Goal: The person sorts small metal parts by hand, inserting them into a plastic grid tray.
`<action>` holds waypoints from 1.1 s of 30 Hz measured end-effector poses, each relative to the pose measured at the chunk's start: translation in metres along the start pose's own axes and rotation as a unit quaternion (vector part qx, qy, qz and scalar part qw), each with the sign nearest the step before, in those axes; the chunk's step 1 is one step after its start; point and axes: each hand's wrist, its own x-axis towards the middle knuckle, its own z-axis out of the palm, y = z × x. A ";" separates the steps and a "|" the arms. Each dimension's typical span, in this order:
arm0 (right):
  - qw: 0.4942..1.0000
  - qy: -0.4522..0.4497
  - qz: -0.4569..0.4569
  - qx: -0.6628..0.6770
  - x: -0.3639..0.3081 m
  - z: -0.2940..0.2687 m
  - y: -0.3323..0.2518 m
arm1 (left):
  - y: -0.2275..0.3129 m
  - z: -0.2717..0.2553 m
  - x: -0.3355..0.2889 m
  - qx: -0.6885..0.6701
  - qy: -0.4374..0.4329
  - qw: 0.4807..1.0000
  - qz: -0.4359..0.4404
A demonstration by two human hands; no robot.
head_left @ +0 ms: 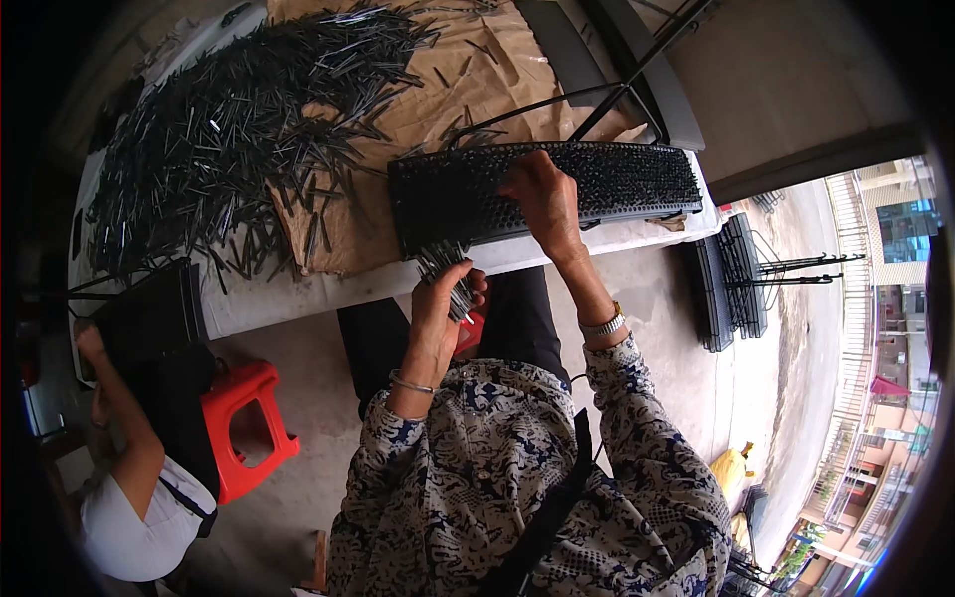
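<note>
A bundle of thin dark strips (457, 290) is gripped in my left hand (435, 310), just off the table's near edge. My right hand (546, 202) is over a long black perforated panel (637, 184), its fingers pinched together at the surface. Whatever sits between those fingertips is too small and dark to make out. Rows of small raised points cover the panel's middle and right part, while its left end looks smoother. A wide heap of similar dark strips (259, 119) lies to the left on brown paper (487, 70).
A co-worker in a white shirt (139, 522) sits at the left, an arm at another black panel (154, 313). Beside them stands a red plastic stool (249, 428). Black metal bars (597, 109) rise behind my panel. More dark racks (731, 279) stand on the floor at the right.
</note>
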 end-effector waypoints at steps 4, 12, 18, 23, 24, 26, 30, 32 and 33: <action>0.998 0.021 -0.040 -0.051 0.005 0.011 0.004 | 0.002 0.003 -0.003 0.002 0.001 1.000 -0.010; 0.986 0.051 -0.105 -0.121 0.007 0.019 0.009 | 0.001 0.003 -0.003 -0.009 -0.011 1.000 -0.007; 0.983 0.064 -0.110 -0.131 0.004 0.024 0.008 | 0.000 0.002 -0.001 -0.005 -0.035 0.999 0.006; 0.983 0.052 -0.095 -0.145 0.003 0.026 0.006 | 0.000 0.001 -0.001 -0.013 -0.046 0.999 0.012; 0.983 0.053 -0.095 -0.145 0.004 0.026 0.006 | 0.000 0.001 -0.002 -0.013 -0.048 0.999 0.013; 0.966 0.029 -0.120 -0.227 0.004 0.028 0.005 | 0.000 0.001 -0.002 -0.014 -0.051 0.999 0.013; 0.963 0.044 -0.129 -0.231 0.002 0.031 0.010 | 0.000 0.002 -0.002 -0.014 -0.046 0.999 0.004; 0.967 0.047 -0.132 -0.213 0.002 0.030 0.011 | 0.001 0.001 -0.002 -0.017 -0.045 0.999 0.007; 0.967 0.047 -0.132 -0.213 0.001 0.029 0.012 | 0.002 0.001 -0.002 -0.015 -0.050 0.999 0.011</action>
